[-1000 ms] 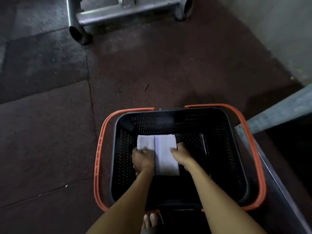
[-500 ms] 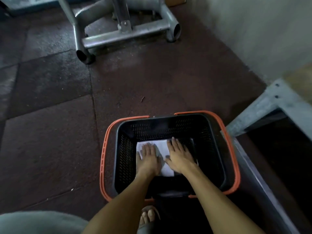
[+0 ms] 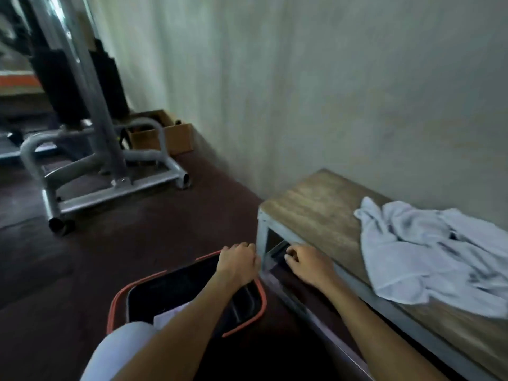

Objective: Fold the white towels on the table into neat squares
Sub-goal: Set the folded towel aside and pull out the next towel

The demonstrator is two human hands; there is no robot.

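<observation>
Towels [image 3: 428, 254], white and crumpled, lie in an unfolded heap on the wooden table [image 3: 310, 213] at our right. One folded towel [image 3: 167, 316] lies inside the black basket [image 3: 176, 284] on the floor, partly hidden by our left forearm. Our left hand [image 3: 237, 264] hovers over the basket's far corner, fingers loosely curled, grasping nothing. Our right hand [image 3: 308, 264] hangs beside the table's near corner, fingers likewise loosely bent and empty. Beyond, a grey machine frame [image 3: 110, 166] and a cardboard box [image 3: 176, 136] stand near the wall.
</observation>
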